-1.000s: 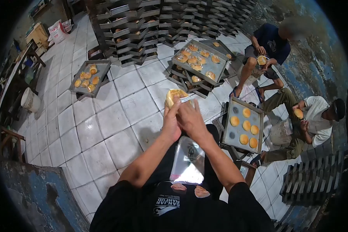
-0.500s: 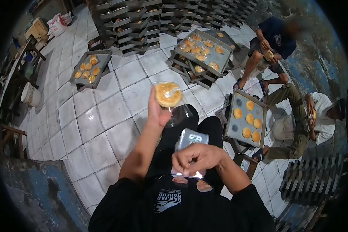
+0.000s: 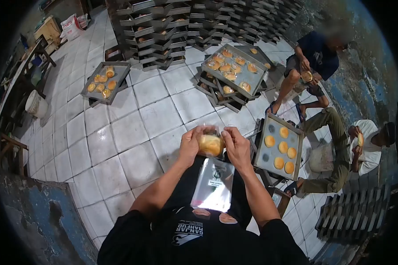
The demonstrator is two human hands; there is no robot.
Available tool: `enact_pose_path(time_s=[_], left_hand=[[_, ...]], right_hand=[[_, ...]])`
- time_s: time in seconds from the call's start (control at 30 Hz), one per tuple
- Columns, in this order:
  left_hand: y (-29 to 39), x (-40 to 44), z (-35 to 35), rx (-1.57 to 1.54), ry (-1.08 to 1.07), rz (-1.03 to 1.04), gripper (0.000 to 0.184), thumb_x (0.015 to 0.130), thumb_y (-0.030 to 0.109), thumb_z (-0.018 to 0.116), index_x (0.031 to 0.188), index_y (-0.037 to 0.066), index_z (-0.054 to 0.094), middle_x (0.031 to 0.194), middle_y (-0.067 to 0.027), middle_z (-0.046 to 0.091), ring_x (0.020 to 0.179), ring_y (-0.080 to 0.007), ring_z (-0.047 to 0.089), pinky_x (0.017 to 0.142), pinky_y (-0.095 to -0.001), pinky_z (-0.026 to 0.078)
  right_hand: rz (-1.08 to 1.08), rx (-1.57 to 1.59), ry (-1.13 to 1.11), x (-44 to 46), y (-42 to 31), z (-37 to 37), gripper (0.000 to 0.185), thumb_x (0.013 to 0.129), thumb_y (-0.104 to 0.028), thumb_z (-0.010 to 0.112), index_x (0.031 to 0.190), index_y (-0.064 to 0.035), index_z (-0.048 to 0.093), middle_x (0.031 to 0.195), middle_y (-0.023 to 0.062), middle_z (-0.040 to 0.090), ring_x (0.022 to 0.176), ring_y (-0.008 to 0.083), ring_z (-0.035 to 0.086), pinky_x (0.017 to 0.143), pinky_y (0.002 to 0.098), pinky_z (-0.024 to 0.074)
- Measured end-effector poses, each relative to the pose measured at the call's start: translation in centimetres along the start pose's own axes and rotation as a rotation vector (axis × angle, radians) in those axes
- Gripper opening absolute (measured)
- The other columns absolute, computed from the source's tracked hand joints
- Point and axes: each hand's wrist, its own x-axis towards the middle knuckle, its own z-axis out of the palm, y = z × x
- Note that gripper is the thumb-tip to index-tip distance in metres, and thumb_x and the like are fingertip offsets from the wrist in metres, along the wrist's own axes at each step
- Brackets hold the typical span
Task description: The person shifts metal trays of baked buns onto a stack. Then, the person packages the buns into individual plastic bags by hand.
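The white tiled floor [image 3: 132, 128] runs out in front of you to tall stacks of metal trays [image 3: 150, 33], laid crosswise, probably so air and buns fit between the layers. On your right sit two co-workers, a person in a dark shirt [image 3: 316, 55] and a person in a white shirt [image 3: 368, 148], each holding a bun.

Three trays are nearer. The middle tray [image 3: 241, 78] rests on others and carries buns in shiny wrapping; the left tray [image 3: 118, 73] holds a few more. The right tray [image 3: 276, 123], with bare buns, stands raised between you and the co-workers, likely so everyone can reach it.

A pile of clear packets [image 3: 212, 187] lies flat on your lap, presumably to keep it close to both hands. Above it, your left hand [image 3: 190, 143] grips one side of a clear bag [image 3: 209, 130], while your right hand [image 3: 237, 148] pinches the other side, which seems to keep the plastic steady. The bun [image 3: 211, 145] sits inside, between your hands, just beyond the pile.
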Motion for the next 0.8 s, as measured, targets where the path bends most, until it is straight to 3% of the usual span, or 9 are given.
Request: enact_pose_path(time_s=[0.1,0.2,0.23,0.27,0.37,0.4,0.5,0.67,0.8], left_hand=[[-1.0,1.1,0.2,0.136,0.031,0.258,0.025,0.099,0.02,0.056,0.095,-0.002,0.066,0.083,-0.0029,0.066,0.077,-0.0072,0.059,0.073,-0.0215,0.048],[0.5,0.5,1.5,-0.009,0.092,0.263,0.024,0.098,0.02,0.056,0.09,-0.001,0.065,0.081,-0.0034,0.065,0.076,-0.008,0.059,0.071,-0.0222,0.048],[2.0,0.0,1.9,0.078,0.12,0.176,0.027,0.099,0.021,0.054,0.086,-0.001,0.063,0.082,-0.0055,0.066,0.076,-0.0096,0.06,0.071,-0.0241,0.049],[1.8,0.3,1.3,0.065,0.154,0.16,0.028,0.1,0.022,0.053,0.086,-0.001,0.063,0.082,-0.0061,0.066,0.075,-0.0099,0.061,0.07,-0.0243,0.049],[1.5,1.8,0.4,0.145,0.272,0.182,0.034,0.102,0.027,0.048,0.087,-0.001,0.06,0.084,-0.0084,0.065,0.073,-0.0114,0.064,0.067,-0.0251,0.051],[2.4,2.1,0.8,0.084,0.233,0.204,0.033,0.101,0.027,0.049,0.086,0.0,0.059,0.084,-0.009,0.065,0.071,-0.0125,0.064,0.065,-0.0256,0.052],[2.8,0.7,1.0,-0.086,0.125,0.167,0.033,0.101,0.029,0.05,0.083,0.002,0.055,0.085,-0.0108,0.064,0.066,-0.0149,0.064,0.058,-0.0274,0.054],[1.7,1.0,0.4,0.06,0.031,0.085,0.032,0.101,0.027,0.049,0.085,0.001,0.056,0.083,-0.0096,0.065,0.062,-0.0141,0.063,0.056,-0.0263,0.053],[0.9,0.9,0.7,0.222,-0.026,0.137,0.031,0.102,0.025,0.049,0.084,0.001,0.057,0.081,-0.0085,0.065,0.061,-0.0129,0.063,0.057,-0.0254,0.052]], right_hand=[[-0.207,-0.05,-0.036,0.4,-0.8,-0.8,0.015,0.09,-0.014,0.063,0.086,0.0011,0.064,0.075,0.012,0.061,0.063,0.0207,0.059,0.059,0.032,0.0457],[-0.176,0.051,-0.016,0.0,-3.1,-1.8,0.016,0.088,-0.012,0.065,0.082,0.0025,0.063,0.072,0.0119,0.059,0.062,0.0196,0.056,0.059,0.0308,0.0445],[-0.128,0.038,0.032,0.4,-2.6,-1.7,0.021,0.089,-0.016,0.064,0.08,0.0032,0.062,0.066,0.01,0.054,0.061,0.0145,0.052,0.058,0.0295,0.0426],[0.054,0.169,-0.022,1.4,-0.1,-1.1,0.028,0.091,-0.021,0.062,0.079,0.0034,0.062,0.061,0.0033,0.05,0.059,0.0088,0.045,0.055,0.0276,0.0383],[0.308,0.355,-0.066,1.6,0.6,-2.2,0.034,0.095,-0.028,0.058,0.077,-0.0002,0.062,0.061,-0.0067,0.046,0.058,0.0037,0.037,0.051,0.0234,0.0301],[0.315,0.546,-0.139,1.0,-0.1,-2.6,0.038,0.097,-0.035,0.057,0.077,-0.0025,0.064,0.06,-0.0065,0.046,0.057,0.0037,0.038,0.051,0.0223,0.0314],[0.278,0.56,-0.207,0.5,0.1,-3.2,0.037,0.097,-0.036,0.057,0.084,-0.002,0.065,0.064,-0.0038,0.051,0.058,0.0047,0.042,0.053,0.0218,0.0349],[0.284,0.736,-0.212,0.6,0.2,-3.4,0.031,0.098,-0.029,0.057,0.104,0.0011,0.064,0.085,0.004,0.064,0.074,0.007,0.054,0.065,0.0225,0.0443],[0.187,0.601,-0.208,1.6,-0.1,-3.0,0.029,0.095,-0.023,0.061,0.111,0.0023,0.062,0.094,0.0075,0.067,0.087,0.0105,0.059,0.075,0.0252,0.0487]])
